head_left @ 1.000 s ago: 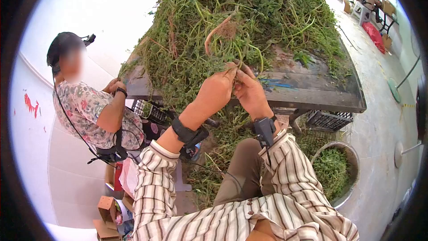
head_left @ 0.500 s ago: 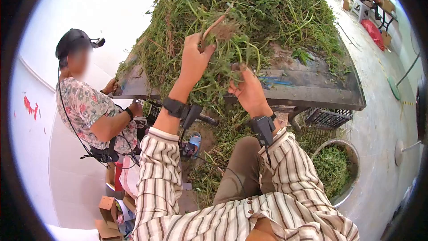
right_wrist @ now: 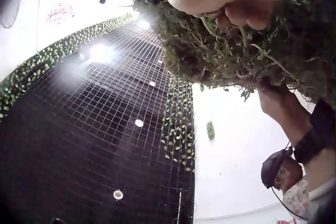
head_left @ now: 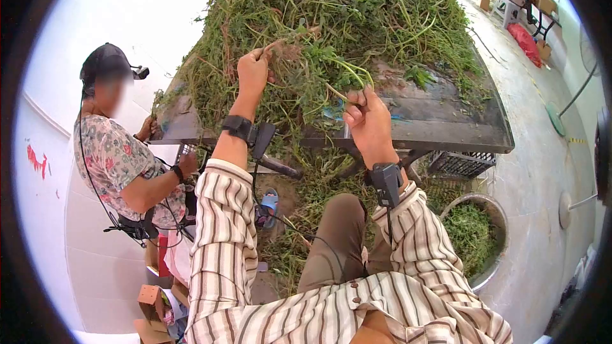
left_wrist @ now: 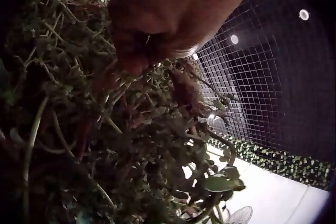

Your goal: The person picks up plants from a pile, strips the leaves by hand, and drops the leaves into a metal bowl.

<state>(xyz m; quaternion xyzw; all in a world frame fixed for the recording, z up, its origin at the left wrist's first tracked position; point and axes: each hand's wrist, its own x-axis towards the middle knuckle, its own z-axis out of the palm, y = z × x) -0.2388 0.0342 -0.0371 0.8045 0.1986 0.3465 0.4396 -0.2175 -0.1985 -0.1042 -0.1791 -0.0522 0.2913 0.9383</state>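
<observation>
Left hand [head_left: 253, 75] pinching fibrous root [head_left: 288, 51], right hand [head_left: 370, 121] pinching smooth green stems [head_left: 349, 70]; fingertips partly hidden.

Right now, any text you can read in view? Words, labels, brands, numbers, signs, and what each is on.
None readable.
Far-wall red marks, right wrist view: maybe lettering, too blurred to read.
Left-wall red marks, head view: partial shapes, can't tell if text.
Wrist device, cardboard box, crate, red bag: no legible text.
</observation>
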